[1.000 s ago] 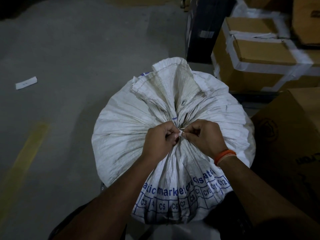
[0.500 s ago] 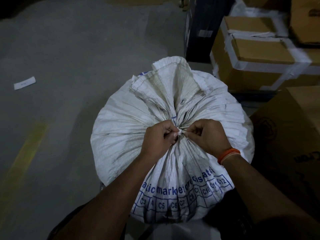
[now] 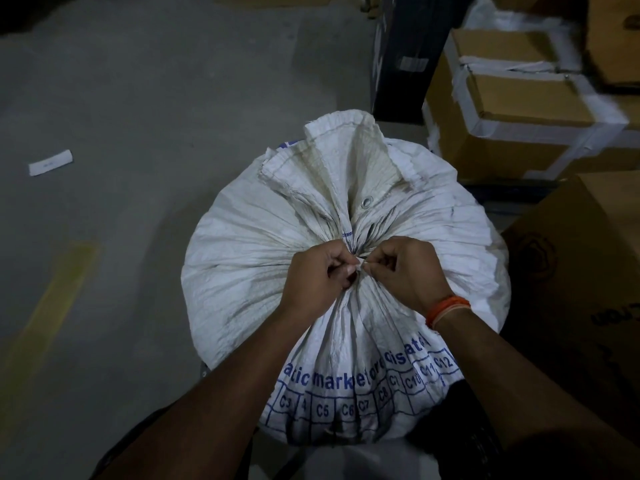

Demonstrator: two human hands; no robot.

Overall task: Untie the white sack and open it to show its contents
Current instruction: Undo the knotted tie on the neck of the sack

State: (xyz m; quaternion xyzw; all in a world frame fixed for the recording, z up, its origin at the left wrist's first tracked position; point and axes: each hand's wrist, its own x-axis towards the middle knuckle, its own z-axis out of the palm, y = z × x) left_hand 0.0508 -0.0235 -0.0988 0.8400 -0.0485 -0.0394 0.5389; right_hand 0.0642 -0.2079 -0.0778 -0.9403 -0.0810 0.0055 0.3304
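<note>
White sack (image 3: 242, 271) stands upright on the grey concrete floor (image 3: 156, 98), its long axis running straight up toward the camera, with the gathered neck pointing up and its loose mouth flap (image 3: 339, 157) fanning away from the person. The neck is cinched shut; a metal eyelet (image 3: 366, 202) sits just beyond the cinch.

Layout, left to right:
- A small white paper slip (image 3: 50, 162) lies on the floor, well apart from the sack.
- A faded yellow floor line (image 3: 52, 306) runs diagonally at the left.
- The left hand (image 3: 317, 278) has its fingers curled, pinching a small white tie (image 3: 360, 269) at the neck.
- The right hand (image 3: 405, 271) pinches the same tie from the opposite side; an orange wristband (image 3: 448, 308) circles its wrist. The knot itself is probably under the fingertips, but the low light hides it.
- Taped cardboard boxes (image 3: 526, 98) are stacked at the right, near the sack.
</note>
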